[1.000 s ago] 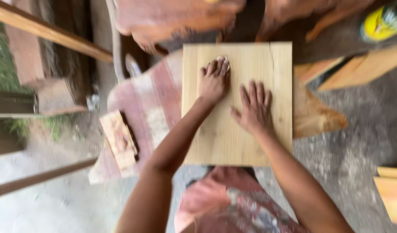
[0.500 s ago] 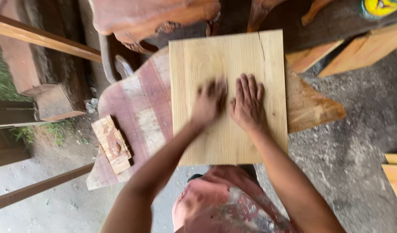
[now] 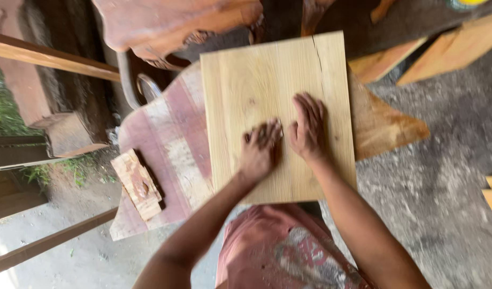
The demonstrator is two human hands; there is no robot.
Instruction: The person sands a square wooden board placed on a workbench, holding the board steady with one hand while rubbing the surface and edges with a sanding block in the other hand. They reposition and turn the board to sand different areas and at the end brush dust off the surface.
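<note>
1. Neither hand grasps the board: the right hand (image 3: 309, 128) lies flat, fingers spread and palm down, on the pale wooden board (image 3: 278, 112), while the left hand (image 3: 261, 150) is curled, fingertips bunched as if pinching something small against the surface; whether it holds a bit of abrasive paper there cannot be told.
2. Both hands sit close together near the middle of the board, the left slightly nearer the person's body.
3. That board, squarish and light-grained with a thin crack running down from its far edge, rests on a worn slab with faded red paint (image 3: 171, 139), which serves as the bench.
4. A small rough wooden block (image 3: 136, 184) lies on the slab's near left corner, well apart from the hands.
5. Beyond the board stands a reddish carved timber piece (image 3: 171, 24); to the right, offcut planks (image 3: 454, 48) rest on the gravel ground (image 3: 444, 176).
6. Judging from the postures, the step in hand looks like rubbing or smoothing the board's face, the right hand steadying it.
7. A further stroke would call for even downward pressure, working along the grain, and care near the crack so it does not widen.
</note>
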